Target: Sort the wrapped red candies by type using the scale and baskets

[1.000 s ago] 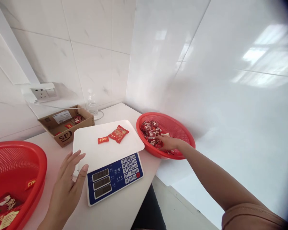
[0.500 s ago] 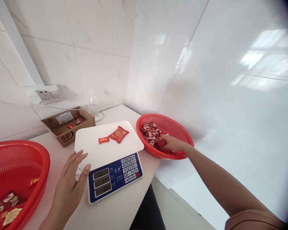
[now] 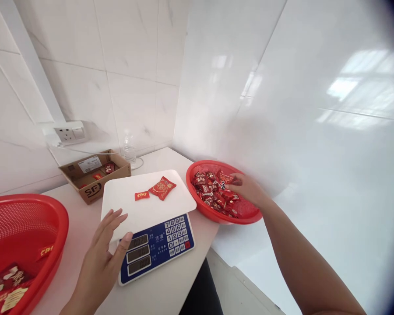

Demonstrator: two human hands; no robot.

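My left hand [image 3: 101, 258], fingers spread and holding nothing, hovers at the front left corner of the digital scale [image 3: 180, 245]. On the scale's white tray [image 3: 124, 214] lie a large red snack packet [image 3: 163, 188] and a small red packet [image 3: 142, 195]. Over at the right, my right hand [image 3: 248, 188] reaches into a red plastic basket [image 3: 205, 214], its fingers closed on a red-wrapped packet [image 3: 226, 178]. Beneath it are several wrapped packets [image 3: 205, 189] in red and dark red. The fingertips partly cover the held packet.
A second red basket [image 3: 61, 214] with a few packets stands at the left. Behind the scale are an open cardboard box [image 3: 95, 192] with small packets inside and a clear bottle [image 3: 129, 148]. White walls enclose the table [image 3: 164, 159] at the back and right.
My right hand has lifted from the pile and shifted slightly up and right within the basket, with a packet at its fingers. My left hand has moved slightly right, still open.
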